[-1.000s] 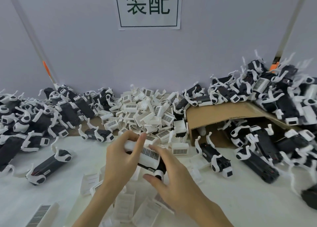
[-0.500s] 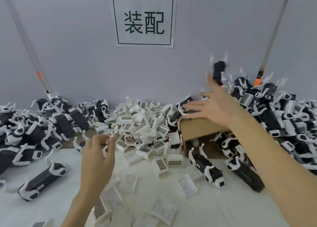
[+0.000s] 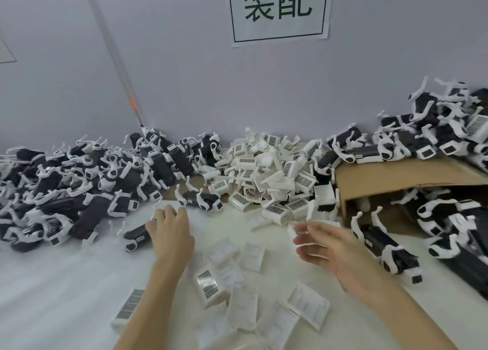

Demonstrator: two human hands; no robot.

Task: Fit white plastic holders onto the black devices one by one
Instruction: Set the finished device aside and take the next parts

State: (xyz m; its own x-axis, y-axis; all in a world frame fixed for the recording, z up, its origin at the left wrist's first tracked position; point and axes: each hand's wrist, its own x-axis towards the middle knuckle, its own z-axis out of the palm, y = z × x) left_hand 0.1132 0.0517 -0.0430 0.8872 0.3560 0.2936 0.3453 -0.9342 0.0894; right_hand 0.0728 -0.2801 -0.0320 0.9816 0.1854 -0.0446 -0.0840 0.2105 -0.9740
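White table point(image 3: 52, 291) bare toward the near left. Landmark taken: holder heap point(image 3: 266, 172), white barcoded shells piled against the wall. Left of the heap, a large pile of black devices point(image 3: 79, 185) is seen, white clip arms sticking out of it. Right of the heap, a cardboard flap point(image 3: 401, 175) carries more devices, with others lying under and in front of it. In front of the heap, loose holders point(image 3: 250, 291) are scattered flat on the table, some barcode up. Left hand point(image 3: 171, 233) is lowered, palm down, fingers spread moderately, onto a single device point(image 3: 136, 236) lying front-left of the heap; contact seems made, but a closed grasp cannot be confirmed. Right hand point(image 3: 332, 246) is held front-right of the heap, empty, fingers loosely extended and blurred, near a holder at the heap's edge. Step judged in hand: pickup of a fresh device and a holder for one more fitting. Next move is judged to call for the device to be gripped and lifted, one holder to be taken, and its open side to be lined up with the device body before pressing on.
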